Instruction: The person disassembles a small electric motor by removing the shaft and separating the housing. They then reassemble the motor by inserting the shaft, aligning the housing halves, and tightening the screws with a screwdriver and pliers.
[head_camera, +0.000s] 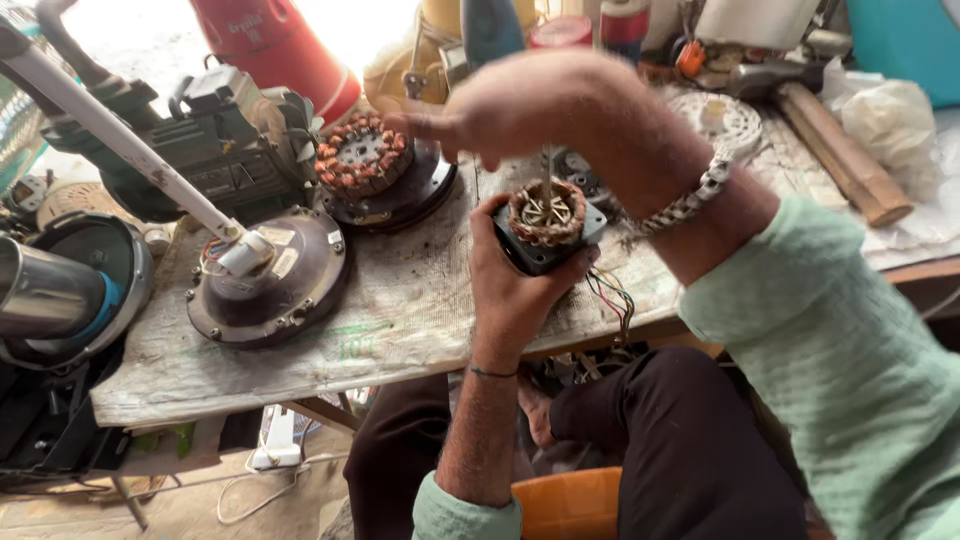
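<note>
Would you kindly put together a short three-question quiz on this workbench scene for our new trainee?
1. True or false: the left hand cups the small motor stator from below.
2. Which does the right hand hold over the stator's copper windings? A) a hammer B) a thin metal tool C) a paintbrush
3. Fill in: the dark round fan motor housing lies on the bench to the ___ of the stator in the picture.

Key: 1 true; 2 B; 3 left.
</note>
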